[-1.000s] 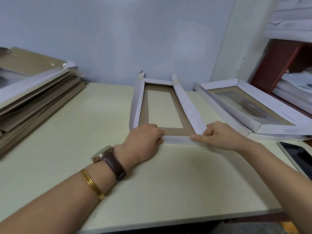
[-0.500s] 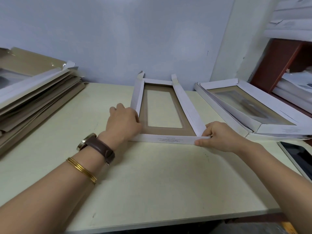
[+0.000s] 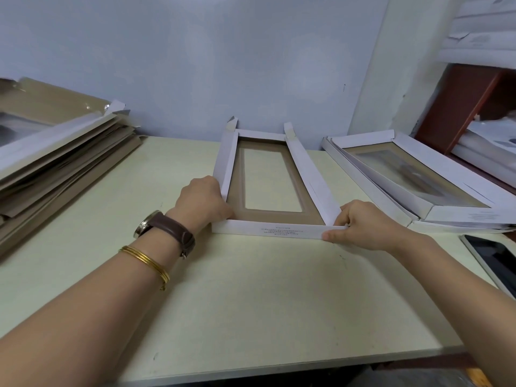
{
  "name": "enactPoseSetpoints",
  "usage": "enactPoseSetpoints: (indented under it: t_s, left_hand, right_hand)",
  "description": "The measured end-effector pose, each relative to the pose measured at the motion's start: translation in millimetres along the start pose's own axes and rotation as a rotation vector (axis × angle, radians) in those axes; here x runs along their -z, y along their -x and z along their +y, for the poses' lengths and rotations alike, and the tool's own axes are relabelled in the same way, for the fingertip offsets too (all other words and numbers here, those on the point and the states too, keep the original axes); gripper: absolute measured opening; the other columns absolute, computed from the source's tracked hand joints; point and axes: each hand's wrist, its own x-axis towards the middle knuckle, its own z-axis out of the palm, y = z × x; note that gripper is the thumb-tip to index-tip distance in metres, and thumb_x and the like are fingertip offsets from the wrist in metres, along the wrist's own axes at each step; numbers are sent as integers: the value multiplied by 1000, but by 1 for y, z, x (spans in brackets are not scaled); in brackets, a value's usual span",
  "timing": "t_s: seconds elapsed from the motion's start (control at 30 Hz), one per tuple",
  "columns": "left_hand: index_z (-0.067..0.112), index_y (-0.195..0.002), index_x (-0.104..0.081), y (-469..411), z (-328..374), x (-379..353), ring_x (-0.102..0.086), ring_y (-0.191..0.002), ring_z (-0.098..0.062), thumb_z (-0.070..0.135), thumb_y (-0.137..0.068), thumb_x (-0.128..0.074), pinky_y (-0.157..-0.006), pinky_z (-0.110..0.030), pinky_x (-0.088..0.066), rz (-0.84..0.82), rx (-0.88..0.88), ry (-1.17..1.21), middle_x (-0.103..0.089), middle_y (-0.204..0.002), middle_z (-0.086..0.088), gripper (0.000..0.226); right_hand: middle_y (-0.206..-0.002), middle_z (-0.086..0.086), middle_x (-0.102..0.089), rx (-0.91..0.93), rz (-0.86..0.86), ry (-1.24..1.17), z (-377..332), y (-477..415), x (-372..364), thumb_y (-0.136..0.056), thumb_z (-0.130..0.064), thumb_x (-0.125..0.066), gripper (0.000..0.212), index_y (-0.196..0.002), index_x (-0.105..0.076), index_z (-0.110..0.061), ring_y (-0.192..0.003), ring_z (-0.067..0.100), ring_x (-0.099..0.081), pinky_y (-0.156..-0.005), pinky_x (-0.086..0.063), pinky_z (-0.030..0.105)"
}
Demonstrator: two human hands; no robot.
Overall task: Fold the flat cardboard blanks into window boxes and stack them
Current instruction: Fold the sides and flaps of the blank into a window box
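Note:
A half-folded window box (image 3: 279,231), white outside and brown inside with a clear window, lies in the middle of the pale table (image 3: 251,303). Its long side walls stand up and its near end flap is raised. My left hand (image 3: 202,201) grips the near left corner where the left wall meets the end flap. My right hand (image 3: 360,226) pinches the near right corner, thumb on the end flap. A stack of flat blanks (image 3: 55,155) lies at the left. Folded window boxes (image 3: 418,180) are stacked at the right.
A dark tablet or phone (image 3: 494,261) lies at the table's right edge. A brown shelf (image 3: 458,107) with white boxes stands at the far right. The wall runs close behind the box. The table's front edge is near my arms.
My left hand moved from the middle of the near end flap out to the left corner and now grips the left wall. The end flap stands more upright. My right hand stayed at its corner.

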Motion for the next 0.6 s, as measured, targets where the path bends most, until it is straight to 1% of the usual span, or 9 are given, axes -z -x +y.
enactPoseSetpoints:
  t_s: [0.1,0.17,0.2,0.27,0.33,0.4,0.5,0.53,0.6]
  left_hand:
    - [14,-71,-44,-2,4,-2,-44,-61,-17,20,-71,-70,-46,-24,-29,12,-8,-22,-46,-75,-3,27]
    - [13,-70,-44,-4,6,-2,-43,-61,-17,17,-73,-67,-46,-24,-29,16,-15,-47,-46,-74,-3,24]
    - [13,-70,-43,-4,7,-3,-42,-61,-17,17,-74,-66,-46,-24,-28,17,-20,-60,-45,-74,-3,24]
    - [13,-69,-41,-4,7,-4,-43,-62,-19,16,-75,-64,-46,-24,-28,18,-35,-85,-44,-73,-3,24]
    - [13,-69,-39,-3,8,-4,-46,-68,-24,13,-76,-61,-47,-26,-30,18,-47,-113,-43,-73,-4,23]
    - [12,-70,-38,-2,8,-4,-47,-75,-27,11,-78,-58,-52,-27,-33,21,-58,-132,-42,-74,-4,22]
    - [10,-82,-43,-2,8,-4,-48,-82,-30,11,-80,-56,-62,-31,-37,5,-83,-143,-42,-77,-3,13]
    - [10,-85,-45,-3,8,-3,-49,-83,-30,12,-81,-56,-63,-31,-38,-8,-82,-148,-43,-78,-3,12]
    - [10,-80,-45,-5,8,-1,-49,-80,-28,14,-81,-57,-58,-28,-37,-27,-74,-155,-43,-77,-3,14]
  right_hand:
    - [-68,8,-43,-3,4,-1,0,0,0,-77,-38,-77,49,-60,-59,5,-56,18,-37,-53,-24,27]
    - [-67,8,-47,-14,9,-5,-1,1,0,-76,-37,-78,46,-54,-59,-1,-55,17,-39,-51,-26,26]
    - [-67,8,-48,-18,7,-8,-1,1,0,-76,-37,-78,45,-54,-60,-2,-55,17,-40,-51,-27,26]
    - [-68,8,-47,-19,2,-11,-2,1,1,-77,-37,-78,45,-58,-62,1,-57,17,-40,-53,-27,27]
    - [-69,7,-48,-18,3,-10,-2,2,1,-77,-37,-78,45,-59,-63,1,-57,17,-41,-53,-27,27]
    - [-68,8,-49,-16,4,-11,-2,2,0,-77,-37,-78,45,-56,-61,-1,-56,16,-41,-52,-28,27]
    - [-67,7,-46,-15,7,-8,-2,2,0,-77,-37,-78,46,-55,-60,-1,-55,16,-39,-52,-26,27]
    - [-67,7,-46,-14,7,-6,-2,2,0,-77,-37,-77,46,-55,-59,-1,-55,16,-38,-52,-26,27]
    - [-67,7,-46,-11,2,2,-1,1,0,-77,-37,-77,48,-54,-58,0,-55,16,-38,-51,-26,27]
